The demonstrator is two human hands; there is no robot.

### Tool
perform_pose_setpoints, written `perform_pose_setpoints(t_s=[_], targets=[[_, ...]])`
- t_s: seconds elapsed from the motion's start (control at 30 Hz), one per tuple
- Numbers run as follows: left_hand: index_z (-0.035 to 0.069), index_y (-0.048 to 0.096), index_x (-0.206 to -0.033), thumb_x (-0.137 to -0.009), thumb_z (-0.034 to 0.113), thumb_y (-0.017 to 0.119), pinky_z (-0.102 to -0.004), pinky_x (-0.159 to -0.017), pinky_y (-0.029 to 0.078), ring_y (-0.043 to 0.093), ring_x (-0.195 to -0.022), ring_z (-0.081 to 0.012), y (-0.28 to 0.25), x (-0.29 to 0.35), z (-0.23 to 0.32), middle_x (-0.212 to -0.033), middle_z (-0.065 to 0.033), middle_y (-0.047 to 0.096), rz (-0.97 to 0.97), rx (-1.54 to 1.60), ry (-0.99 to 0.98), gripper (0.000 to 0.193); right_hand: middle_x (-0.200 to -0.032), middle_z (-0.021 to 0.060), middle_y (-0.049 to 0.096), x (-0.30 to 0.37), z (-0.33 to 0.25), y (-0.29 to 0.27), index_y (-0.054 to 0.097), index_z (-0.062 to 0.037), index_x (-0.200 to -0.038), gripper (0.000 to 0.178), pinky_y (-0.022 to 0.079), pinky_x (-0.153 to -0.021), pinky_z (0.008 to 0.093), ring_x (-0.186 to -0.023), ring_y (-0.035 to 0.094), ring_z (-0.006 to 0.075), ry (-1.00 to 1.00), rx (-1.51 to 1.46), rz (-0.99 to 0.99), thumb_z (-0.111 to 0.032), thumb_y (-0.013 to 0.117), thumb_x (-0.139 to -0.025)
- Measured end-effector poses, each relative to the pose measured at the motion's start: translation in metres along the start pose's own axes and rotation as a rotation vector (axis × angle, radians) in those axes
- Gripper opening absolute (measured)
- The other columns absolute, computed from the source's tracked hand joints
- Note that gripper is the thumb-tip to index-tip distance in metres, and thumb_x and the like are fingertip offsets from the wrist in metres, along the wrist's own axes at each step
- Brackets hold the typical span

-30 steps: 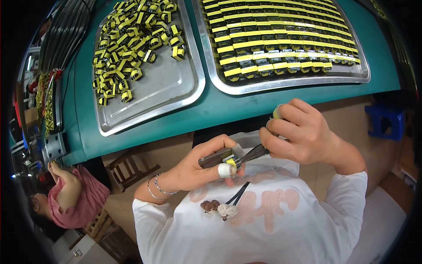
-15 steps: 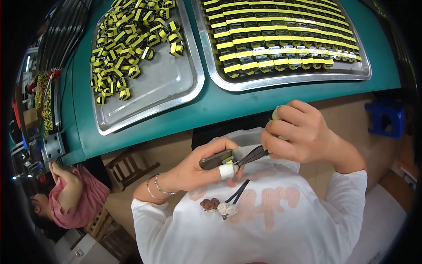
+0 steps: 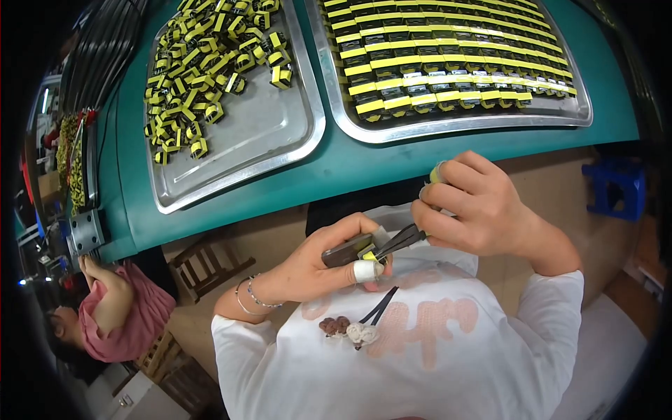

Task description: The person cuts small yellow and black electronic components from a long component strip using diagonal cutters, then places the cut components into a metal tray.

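My left hand [image 3: 325,262] is closed around a dark grey block [image 3: 344,253] and a small yellow-and-black component [image 3: 369,256] at its end. White tape [image 3: 365,271] wraps the left thumb. Black tweezers [image 3: 402,239] are gripped in my right hand [image 3: 479,206], their tips reaching down to the component. Whether the tips touch it I cannot tell. A yellow-green bit [image 3: 436,173] shows at the curled right index finger, its kind unclear. Both hands are above my lap, in front of the green table's near edge.
On the green table [image 3: 266,199], a metal tray [image 3: 245,150] holds loose yellow-and-black components. A second tray [image 3: 448,128] to its right holds rows of them. At left sits a person in pink [image 3: 126,315], near a metal block [image 3: 85,233]. A blue stool [image 3: 614,189] stands at right.
My right hand has shifted slightly up and to the left with the tweezers. The left hand, with the block and component, has moved a little to the right.
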State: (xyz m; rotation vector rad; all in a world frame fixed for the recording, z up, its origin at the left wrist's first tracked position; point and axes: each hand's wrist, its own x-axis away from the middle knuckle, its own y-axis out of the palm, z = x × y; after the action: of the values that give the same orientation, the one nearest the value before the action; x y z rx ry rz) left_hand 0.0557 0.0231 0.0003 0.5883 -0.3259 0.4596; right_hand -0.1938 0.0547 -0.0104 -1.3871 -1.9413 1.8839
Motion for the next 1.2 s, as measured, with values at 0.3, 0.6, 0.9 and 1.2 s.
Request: perform_pose_setpoints(t_s=[0.3,0.6,0.9,1.2], targets=[[0.002,0.048,-0.1,-0.087,0.013,0.062,-0.0291,-0.069,0.052,0.061,-0.078,-0.0161,0.0,0.011,-0.003,-0.089,-0.0135,0.061,-0.053,0.026,-0.008,0.023,-0.066,0.0013,0.049,0.006,0.026,-0.012,0.053,-0.0063,-0.07,0.022,0.035,-0.048,0.0298,-0.057,0.045,0.0178,-0.076,0.046,-0.005,-0.014,0.064,-0.053],[0.003,0.044,-0.103,-0.079,0.014,0.071,-0.0275,-0.057,0.054,0.059,-0.066,-0.017,0.011,0.01,-0.001,-0.091,-0.0252,0.061,0.35,0.085,0.363,0.037,-0.07,0.0045,0.053,-0.002,-0.037,-0.03,0.061,-0.0055,-0.079,0.031,0.038,-0.048,0.0334,-0.058,0.048,0.0229,0.059,-0.078,0.075,-0.029,0.061,-0.059],[0.001,0.044,-0.108,-0.083,0.012,0.067,-0.0285,-0.058,0.055,0.058,-0.074,-0.0158,0.008,0.002,0.002,-0.097,-0.0241,0.059,0.342,0.02,0.522,0.036,-0.076,0.0058,0.054,0.008,-0.036,-0.017,0.053,-0.0021,-0.084,0.013,0.041,-0.06,0.0277,-0.068,0.05,0.0148,0.57,-1.217,0.301,-0.012,0.062,-0.085],[0.001,0.044,-0.114,-0.081,0.011,0.069,-0.0304,-0.061,0.058,0.059,-0.077,-0.0167,0.018,-0.017,0.005,-0.1,-0.0162,0.057,0.366,0.159,0.533,0.043,-0.072,0.0059,0.046,-0.018,-0.04,0.002,0.048,-0.0063,-0.085,0.032,0.042,-0.055,0.0319,-0.065,0.049,0.0199,0.794,-1.614,0.492,-0.036,0.059,-0.09]])
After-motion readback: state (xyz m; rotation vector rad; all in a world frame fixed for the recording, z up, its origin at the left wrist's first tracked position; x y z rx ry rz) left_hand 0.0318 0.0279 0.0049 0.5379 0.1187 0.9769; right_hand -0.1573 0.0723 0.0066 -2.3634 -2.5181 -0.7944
